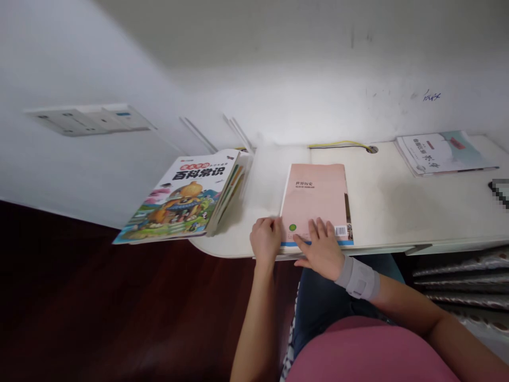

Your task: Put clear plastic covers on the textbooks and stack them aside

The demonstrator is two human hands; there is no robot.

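Your left hand (265,239) is curled at the lower left edge of the pink World History book (317,204); you cannot tell whether its grip pinches the pages or merely rests against them. Your right hand (323,250), wearing a grey wrist wrap (360,278), has its grip wide, fingers spread over the lower part of the cover and holding nothing. The book lies flat near the front edge of the white desk (385,204), barcode side up. To your left, a colourful encyclopedia (181,199) tops a pile of books and overhangs the desk's edge. Well to your right lie some pale booklets (441,154), near a yellow cable (342,143) along the wall.
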